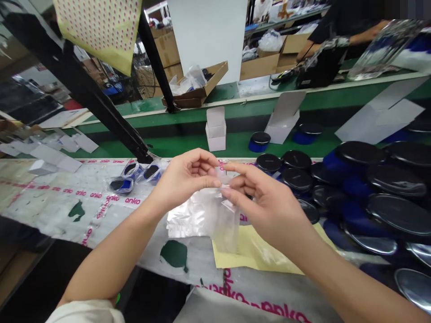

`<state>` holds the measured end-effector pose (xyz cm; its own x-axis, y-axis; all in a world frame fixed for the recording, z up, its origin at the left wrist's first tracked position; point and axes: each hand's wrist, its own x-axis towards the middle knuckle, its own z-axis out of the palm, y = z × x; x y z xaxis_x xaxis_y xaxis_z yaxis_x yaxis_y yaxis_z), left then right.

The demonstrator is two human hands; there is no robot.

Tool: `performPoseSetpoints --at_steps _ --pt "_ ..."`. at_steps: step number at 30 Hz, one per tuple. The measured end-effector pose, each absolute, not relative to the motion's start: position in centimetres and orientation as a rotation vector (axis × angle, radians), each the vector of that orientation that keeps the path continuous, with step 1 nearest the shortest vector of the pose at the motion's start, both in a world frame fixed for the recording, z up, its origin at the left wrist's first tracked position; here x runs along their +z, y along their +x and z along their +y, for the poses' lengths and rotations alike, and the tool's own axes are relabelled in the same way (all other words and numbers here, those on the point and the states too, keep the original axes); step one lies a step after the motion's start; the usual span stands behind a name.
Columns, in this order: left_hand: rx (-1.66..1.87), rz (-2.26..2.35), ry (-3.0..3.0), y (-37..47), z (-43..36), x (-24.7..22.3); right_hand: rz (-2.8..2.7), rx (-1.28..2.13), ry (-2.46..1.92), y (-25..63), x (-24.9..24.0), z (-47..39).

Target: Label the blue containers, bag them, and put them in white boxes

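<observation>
Between my two hands hangs a clear plastic bag (227, 226), its top edge pinched by the fingers of both. My left hand (193, 172) holds the upper left part of the bag between thumb and fingertips. The thumb and fingers of my right hand (254, 190) close on the bag's upper right part, near a small white label. Below the hands, a stack of clear bags (188, 217) lies on the covered table. Beside it is a yellow sheet (262, 255), partly under my right forearm.
Many blue jars with black lids (397, 213) crowd the right side. Three wrapped blue items (121, 185) lie left of my hands. White boxes (216, 130) stand on the green belt (182, 134). A slanted black post (90, 94) crosses the left. A person's arm (368, 33) shows at upper right.
</observation>
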<state>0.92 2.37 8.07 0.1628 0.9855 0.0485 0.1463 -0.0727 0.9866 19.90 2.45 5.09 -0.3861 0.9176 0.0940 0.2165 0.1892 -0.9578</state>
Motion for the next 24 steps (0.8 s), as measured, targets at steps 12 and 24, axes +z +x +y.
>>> performPoseSetpoints --at_steps 12,24 --pt "0.995 1.088 1.391 1.6 1.7 4.6 -1.52 1.486 -0.963 22.6 3.1 0.3" --pt "1.318 1.124 1.116 4.5 -1.3 2.3 -1.862 0.482 -0.82 22.0 1.2 -0.3"
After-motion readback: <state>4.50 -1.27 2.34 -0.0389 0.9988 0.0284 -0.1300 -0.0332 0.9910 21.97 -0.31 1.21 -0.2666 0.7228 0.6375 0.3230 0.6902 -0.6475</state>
